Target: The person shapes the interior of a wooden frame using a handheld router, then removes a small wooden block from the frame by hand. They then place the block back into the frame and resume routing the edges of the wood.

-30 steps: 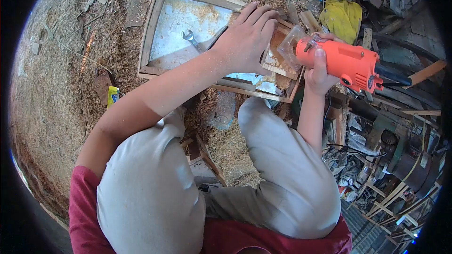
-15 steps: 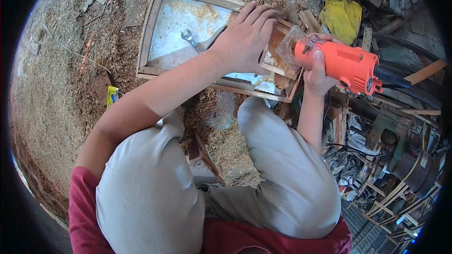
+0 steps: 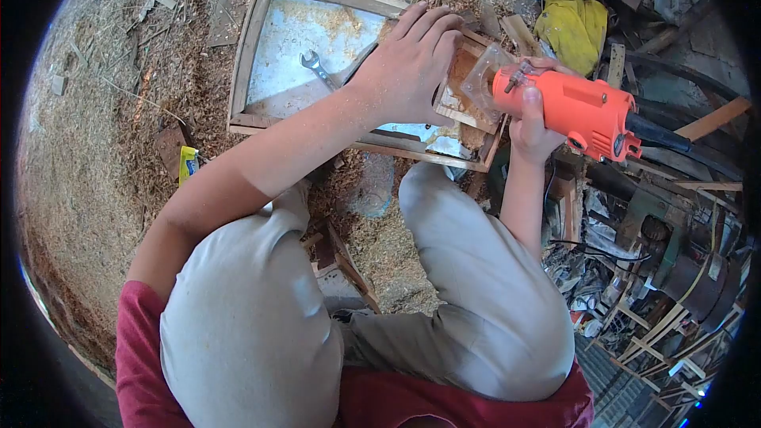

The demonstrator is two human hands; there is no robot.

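Note:
My right hand (image 3: 536, 131) is wrapped round an orange trim router (image 3: 583, 107), held tilted on its side with its clear base (image 3: 482, 78) against the right end of a wooden piece (image 3: 469, 117). My left hand (image 3: 408, 63) presses down on that piece, thumb at its near side and fingers stretched over the far side. Beneath lies a shallow wooden frame (image 3: 240, 83) with a whitish, sawdust-stained panel (image 3: 289, 32). A wrench (image 3: 319, 71) rests on the panel, left of my left hand, beside a dark narrow bar (image 3: 359, 65).
Sawdust and shavings cover the ground (image 3: 119, 111). A yellow cloth (image 3: 572, 30) lies beyond the router. Scrap wood and a green machine (image 3: 654, 226) crowd the right side. A clear plastic bottle (image 3: 372, 186) lies between my knees; a yellow packet (image 3: 188, 163) is at left.
The router has shifted very slightly left, along with my right hand. My left hand stays on the wooden piece in nearly the same place.

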